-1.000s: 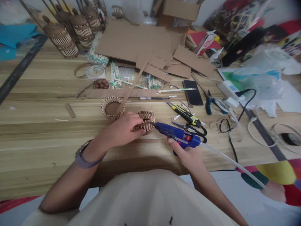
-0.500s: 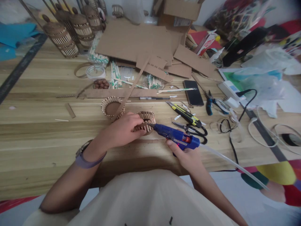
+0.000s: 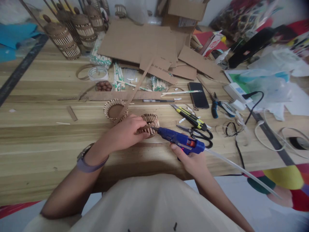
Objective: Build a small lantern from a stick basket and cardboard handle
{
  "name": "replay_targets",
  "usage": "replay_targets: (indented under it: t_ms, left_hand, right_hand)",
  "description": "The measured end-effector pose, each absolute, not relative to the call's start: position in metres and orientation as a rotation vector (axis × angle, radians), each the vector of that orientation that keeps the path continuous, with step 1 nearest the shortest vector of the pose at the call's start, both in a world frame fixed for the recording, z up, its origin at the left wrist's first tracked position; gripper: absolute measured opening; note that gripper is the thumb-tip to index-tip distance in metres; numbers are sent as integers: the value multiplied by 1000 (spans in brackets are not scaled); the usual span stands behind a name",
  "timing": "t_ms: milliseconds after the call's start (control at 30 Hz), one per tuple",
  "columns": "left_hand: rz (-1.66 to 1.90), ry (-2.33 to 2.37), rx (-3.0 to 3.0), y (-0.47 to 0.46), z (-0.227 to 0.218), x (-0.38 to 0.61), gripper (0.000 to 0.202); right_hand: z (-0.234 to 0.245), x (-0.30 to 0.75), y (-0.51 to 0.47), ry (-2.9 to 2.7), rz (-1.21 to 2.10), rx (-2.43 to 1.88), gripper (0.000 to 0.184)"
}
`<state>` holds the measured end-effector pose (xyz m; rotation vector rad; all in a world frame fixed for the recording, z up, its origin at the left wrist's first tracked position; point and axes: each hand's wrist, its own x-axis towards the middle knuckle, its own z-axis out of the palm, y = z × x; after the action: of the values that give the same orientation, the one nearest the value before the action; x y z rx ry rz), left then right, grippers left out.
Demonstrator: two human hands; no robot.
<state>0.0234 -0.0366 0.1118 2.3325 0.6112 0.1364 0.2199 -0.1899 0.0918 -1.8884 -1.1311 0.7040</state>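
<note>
My left hand [image 3: 125, 132] is closed around a small round basket of wooden sticks [image 3: 150, 123], holding it tilted on the wooden table [image 3: 48, 135]. My right hand [image 3: 190, 161] grips a blue hot glue gun [image 3: 180, 139]; its nozzle touches the basket's side next to a brown cardboard band. A clear glue stick [image 3: 241, 169] trails from the gun's back. A second stick basket [image 3: 114, 109] with a cardboard strip leaning on it lies just behind my left hand.
Scissors [image 3: 198, 132], a yellow-black utility knife [image 3: 190, 117], a phone [image 3: 198, 95] and blue pliers [image 3: 214, 108] lie right of the basket. Cardboard sheets [image 3: 137, 42], packets of sticks, a tape roll [image 3: 98, 73] and finished stick lanterns [image 3: 64, 40] fill the back. Cables run at right.
The glue gun has crept slightly left and upward along the basket's side. My left hand and the basket have stayed almost still.
</note>
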Motion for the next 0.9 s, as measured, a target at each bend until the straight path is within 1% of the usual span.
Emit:
replay_targets:
  t_ms: [133, 333, 533, 900]
  left_hand:
    - [126, 619, 2316, -37, 112, 24, 21]
    - [154, 614, 2310, -36, 109, 23, 19]
    - [133, 638, 2306, -37, 109, 23, 22]
    - [131, 669, 2271, -36, 111, 21, 25]
  right_hand:
    - [97, 218, -187, -1186, 767, -1865, 32]
    - [99, 216, -185, -1177, 731, -1843, 30]
    - [100, 215, -185, -1186, 738, -1843, 26]
    - [92, 218, -191, -1115, 620, -1905, 36]
